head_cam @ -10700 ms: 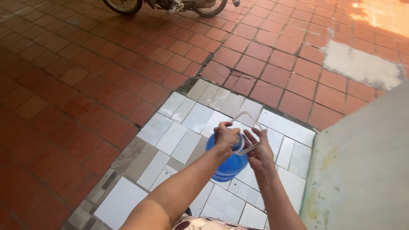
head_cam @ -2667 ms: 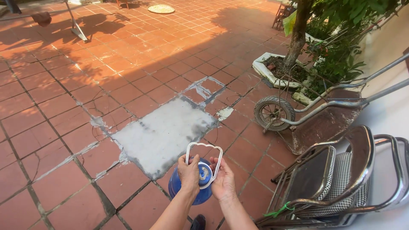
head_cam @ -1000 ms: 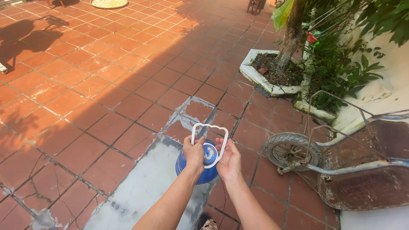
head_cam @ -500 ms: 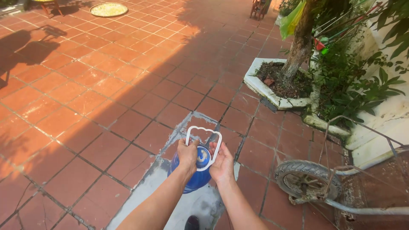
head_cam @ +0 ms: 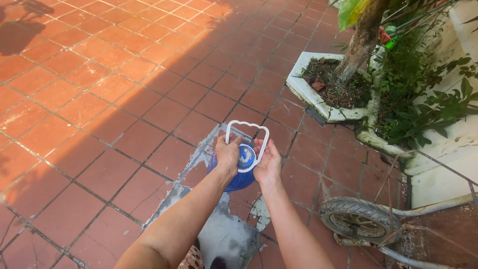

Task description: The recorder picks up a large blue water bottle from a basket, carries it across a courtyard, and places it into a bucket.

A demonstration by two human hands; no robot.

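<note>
Your two forearms reach forward from the bottom edge of the view. Your left hand (head_cam: 228, 155) is clenched around the left side of the white plastic carrying handle (head_cam: 247, 130), a looped frame with a wavy top bar. Your right hand (head_cam: 269, 163) grasps the handle's right side, fingers curled around it and the palm turned toward the bottle. Between both hands hangs the round blue translucent plastic water bottle (head_cam: 240, 172), held in the air above the floor, its neck seated in the handle's ring. A round blue-and-white label (head_cam: 245, 156) covers the bottle's cap, facing you; its print is too small to tell.

Directly beneath your arms lies a grey cement patch (head_cam: 224, 236) with ragged edges, set into the red square-tiled floor (head_cam: 99, 99). To the lower right, near the floor's right edge, stands a rusty wheelbarrow (head_cam: 398, 234), its rubber wheel (head_cam: 356, 225) closest to you. Farther off, toward the top right corner, a white concrete planter (head_cam: 318, 102) of bare soil holds a tree trunk (head_cam: 359, 47), with green leafy plants (head_cam: 423, 94) beside a pale wall. Sunlight falls across the floor's far left.
</note>
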